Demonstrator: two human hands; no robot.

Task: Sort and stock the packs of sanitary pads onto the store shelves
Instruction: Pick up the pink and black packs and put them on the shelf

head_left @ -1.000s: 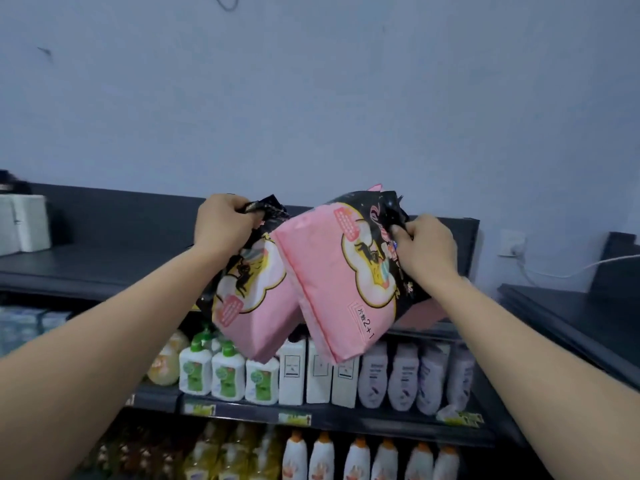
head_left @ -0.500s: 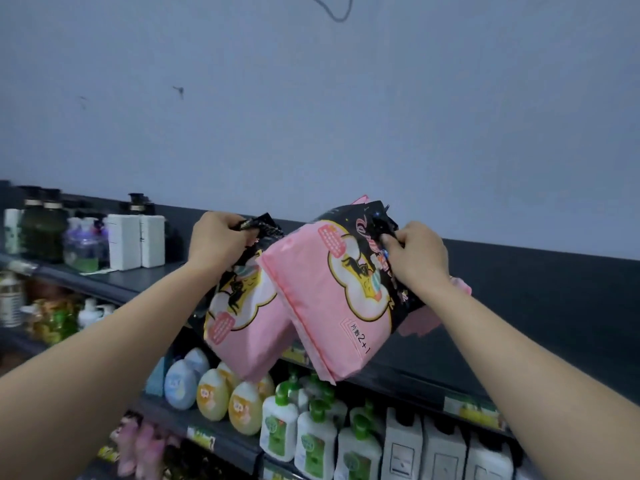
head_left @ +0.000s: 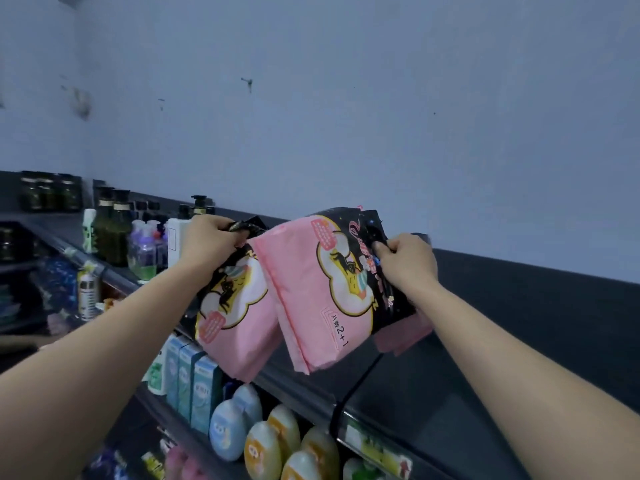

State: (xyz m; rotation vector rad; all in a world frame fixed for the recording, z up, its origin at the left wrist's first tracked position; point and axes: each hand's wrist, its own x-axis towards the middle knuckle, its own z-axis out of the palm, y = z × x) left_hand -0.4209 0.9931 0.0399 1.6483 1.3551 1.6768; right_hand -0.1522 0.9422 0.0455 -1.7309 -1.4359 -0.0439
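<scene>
Pink-and-black, the left pack [head_left: 232, 317] hangs pinched by its top flap in the left hand [head_left: 211, 242] and the right pack [head_left: 322, 296] likewise in the right hand [head_left: 407, 261], both over the top shelf [head_left: 502, 393] edge, so these corner grips, perhaps bearing a hidden third pack, could let one slip.

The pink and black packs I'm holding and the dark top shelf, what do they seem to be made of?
Left pink and black pack, gripped by the left hand, and right pink and black pack, gripped by the right hand: likely thin plastic film, soft sheen; tops bunch and crinkle. Dark grey top shelf: probably painted metal, matte, faintly reflective.
</scene>
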